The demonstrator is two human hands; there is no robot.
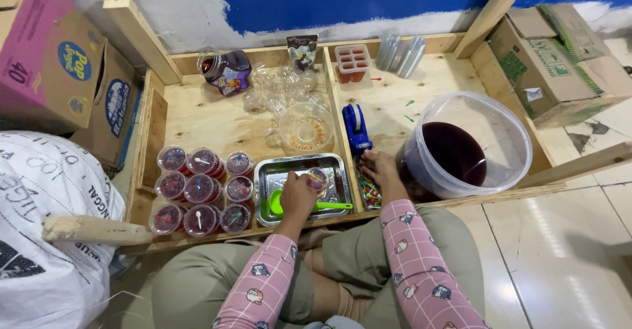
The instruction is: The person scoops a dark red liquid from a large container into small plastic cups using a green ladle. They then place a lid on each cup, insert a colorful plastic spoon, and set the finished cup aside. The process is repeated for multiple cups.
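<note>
From the head camera, the left hand (297, 196) is hovering over the steel tray (263, 171), fingers clamped around a small clear cup (318, 180) filled with dark red jelly, holding it just above the tray's middle. The right hand (378, 165) is reaching down beside the tray into a heap of little coloured spoons (370, 192); whether its fingers are pinched on one or loose, I cannot tell. Doing this well, I would judge, is about keeping that cup level, gripping the thin wall lightly so it is not buckling, and picking a single spoon by its handle. A bright green scoop (309, 205) is lying in the shiny, dented tray. To the left, nine filled cups (201, 191) are sitting in rows, glossy plastic, some showing tiny white spoons on top. To the right, a big translucent bucket (510, 138) is holding dark liquid, all on raw plywood (210, 121), pale and rough-grained
</note>
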